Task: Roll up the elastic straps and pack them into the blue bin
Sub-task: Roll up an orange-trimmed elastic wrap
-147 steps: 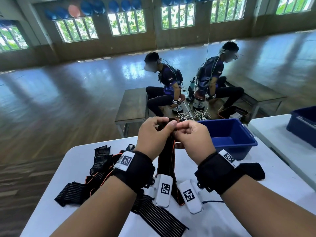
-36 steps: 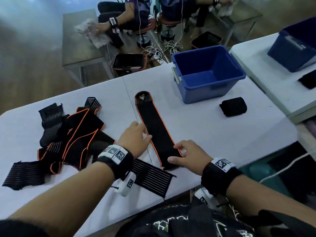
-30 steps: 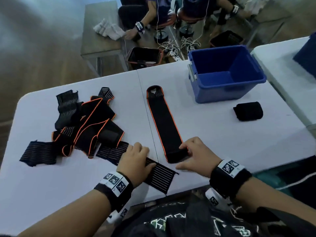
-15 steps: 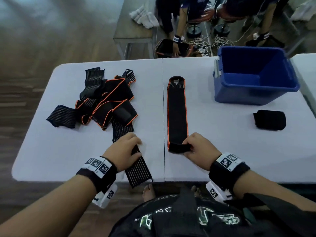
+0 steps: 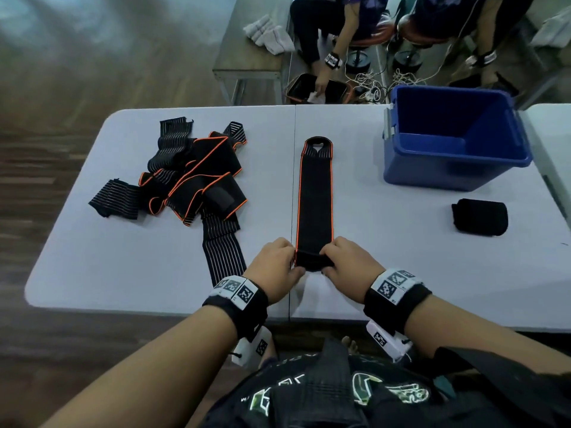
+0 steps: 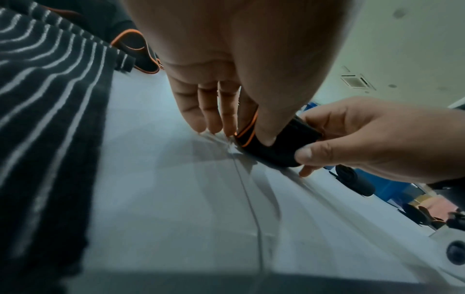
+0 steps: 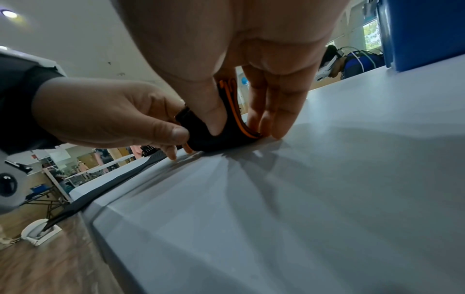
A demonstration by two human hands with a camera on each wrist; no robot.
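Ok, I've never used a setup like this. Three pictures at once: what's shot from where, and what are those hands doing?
There is no machine here, just a person with cameras strapped on. The wide picture comes from a camera on their head, looking down at a white table. The other two come from cameras on each wrist, looking along the palm at the fingers.

Both the left hand and the right hand pinch the near end of a long black strap with orange edging, which lies flat and straight. That end is already turned over into a small roll.

To the left is a pile of unrolled straps. To the right stands the blue bin, which looks empty, with one finished black roll on the table beside it.
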